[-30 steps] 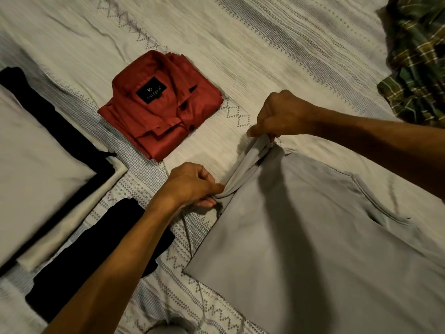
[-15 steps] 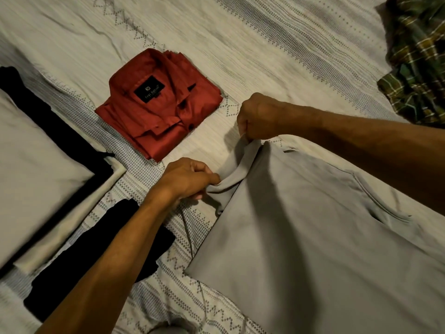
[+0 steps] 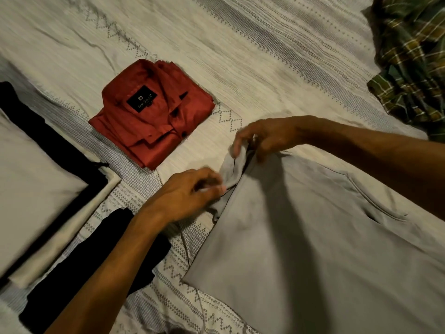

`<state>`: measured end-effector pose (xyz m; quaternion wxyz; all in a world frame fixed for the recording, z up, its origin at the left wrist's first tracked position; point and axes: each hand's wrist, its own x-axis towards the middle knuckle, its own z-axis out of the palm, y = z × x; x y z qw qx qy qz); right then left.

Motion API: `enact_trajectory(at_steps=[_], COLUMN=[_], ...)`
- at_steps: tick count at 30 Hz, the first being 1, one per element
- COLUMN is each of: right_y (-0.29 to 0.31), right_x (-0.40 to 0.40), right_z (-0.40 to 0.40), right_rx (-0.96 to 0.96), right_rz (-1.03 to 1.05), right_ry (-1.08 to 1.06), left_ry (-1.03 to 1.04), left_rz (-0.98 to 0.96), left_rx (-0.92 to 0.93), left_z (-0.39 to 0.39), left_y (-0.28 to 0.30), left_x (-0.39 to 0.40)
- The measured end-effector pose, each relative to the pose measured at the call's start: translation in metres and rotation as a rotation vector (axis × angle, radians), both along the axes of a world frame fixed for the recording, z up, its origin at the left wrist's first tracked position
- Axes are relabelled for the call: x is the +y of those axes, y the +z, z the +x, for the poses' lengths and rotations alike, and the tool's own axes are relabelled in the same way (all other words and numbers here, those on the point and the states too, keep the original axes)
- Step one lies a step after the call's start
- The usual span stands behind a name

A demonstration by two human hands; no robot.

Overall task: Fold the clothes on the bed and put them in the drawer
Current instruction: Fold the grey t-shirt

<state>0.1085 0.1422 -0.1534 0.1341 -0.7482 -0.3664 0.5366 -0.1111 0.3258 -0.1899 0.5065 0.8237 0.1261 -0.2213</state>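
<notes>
A grey T-shirt (image 3: 313, 237) lies spread flat on the patterned bedspread (image 3: 240, 56), its neckline toward the right. Its left sleeve is bunched up between my hands. My left hand (image 3: 187, 196) pinches the near end of that sleeve. My right hand (image 3: 262, 138) pinches its far end, just above the shirt's shoulder. A folded red collared shirt (image 3: 154, 121) with a black label lies to the upper left of both hands.
A stack of folded cream and black garments (image 3: 36, 189) sits at the left edge. A folded black garment (image 3: 96, 268) lies under my left forearm. A crumpled green plaid shirt (image 3: 414, 56) lies at the top right.
Both hands keep hold of the grey sleeve. My right hand has shifted its pinch on the bunched cloth, and my left hand has moved slightly right along it.
</notes>
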Motion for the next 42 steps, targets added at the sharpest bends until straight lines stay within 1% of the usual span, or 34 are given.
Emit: enact_trajectory(at_steps=[1, 3, 5, 6, 8, 11, 12, 13, 14, 15, 16, 17, 18, 22, 24, 26, 28, 30, 31, 33, 34, 35, 36, 38, 40, 42], right_y=[-0.003, -0.006, -0.008, -0.009, -0.011, -0.017, -0.019, -0.020, -0.021, -0.020, -0.019, -0.018, -0.016, -0.011, -0.008, -0.007, -0.004, -0.002, -0.004, -0.009, -0.012, -0.016, -0.020, -0.029, -0.032, -0.031], right_x=[0.002, 0.006, 0.010, 0.013, 0.016, 0.018, 0.017, 0.017, 0.016, 0.017, 0.017, 0.019, 0.021, 0.033, 0.038, 0.039, 0.029, 0.008, -0.006, -0.037, -0.052, -0.063, -0.073, -0.085, -0.088, -0.089], right_z=[-0.001, -0.005, -0.006, -0.006, -0.006, -0.006, -0.005, -0.004, -0.002, -0.001, 0.000, 0.001, 0.003, 0.006, 0.003, -0.002, -0.010, -0.020, -0.025, -0.033, -0.037, -0.040, -0.041, -0.042, -0.044, -0.049], right_rx=[-0.084, -0.255, -0.369, -0.392, -0.384, -0.415, -0.408, -0.344, -0.225, -0.096, -0.010, 0.024, 0.013, -0.208, -0.370, -0.492, -0.595, -0.734, -0.853, -1.094, -1.173, -1.226, -1.267, -1.323, -1.333, -1.315], right_rz=[-0.027, -0.014, 0.033, 0.049, 0.074, 0.142, 0.144, 0.124, 0.083, 0.033, -0.015, -0.051, -0.073, -0.121, -0.107, -0.064, 0.003, 0.140, 0.221, 0.345, 0.365, 0.363, 0.352, 0.303, 0.234, 0.169], right_ry=[0.088, 0.174, 0.175, 0.151, 0.055, -0.157, -0.246, -0.329, -0.383, -0.393, -0.359, -0.304, -0.241, -0.052, 0.077, 0.195, 0.240, 0.261, 0.307, 0.416, 0.460, 0.489, 0.500, 0.497, 0.463, 0.362], left_ry=[-0.038, -0.067, -0.044, -0.032, 0.005, 0.172, 0.224, 0.269, 0.306, 0.337, 0.366, 0.401, 0.431, 0.417, 0.438, 0.462, 0.471, 0.435, 0.371, 0.161, 0.051, -0.052, -0.136, -0.230, -0.247, -0.220], left_rz=[0.069, 0.198, 0.249, 0.249, 0.169, -0.096, -0.150, -0.179, -0.197, -0.204, -0.211, -0.219, -0.214, 0.020, 0.027, 0.004, 0.003, 0.061, 0.146, 0.422, 0.562, 0.668, 0.749, 0.850, 0.862, 0.800], left_rx=[0.014, 0.039, 0.085, 0.111, 0.167, 0.282, 0.312, 0.330, 0.336, 0.331, 0.325, 0.322, 0.313, 0.206, 0.218, 0.225, 0.151, -0.016, -0.149, -0.444, -0.565, -0.644, -0.683, -0.680, -0.629, -0.597], left_z=[-0.001, -0.003, -0.002, -0.002, -0.002, -0.002, -0.002, -0.002, -0.002, -0.001, -0.001, 0.000, 0.001, 0.008, 0.010, 0.010, 0.005, -0.004, -0.011, -0.028, -0.035, -0.042, -0.048, -0.056, -0.062, -0.067], left_y=[-0.001, -0.001, 0.000, 0.000, 0.000, 0.001, 0.001, 0.000, 0.000, -0.002, -0.002, -0.002, -0.002, -0.007, -0.006, 0.000, 0.006, 0.016, 0.019, 0.019, 0.015, 0.009, 0.002, -0.011, -0.019, -0.021], left_x=[0.000, -0.001, -0.001, 0.002, 0.007, 0.012, 0.011, 0.010, 0.008, 0.006, 0.003, -0.001, -0.006, -0.024, -0.026, -0.025, -0.029, -0.043, -0.052, -0.071, -0.081, -0.089, -0.096, -0.106, -0.109, -0.108])
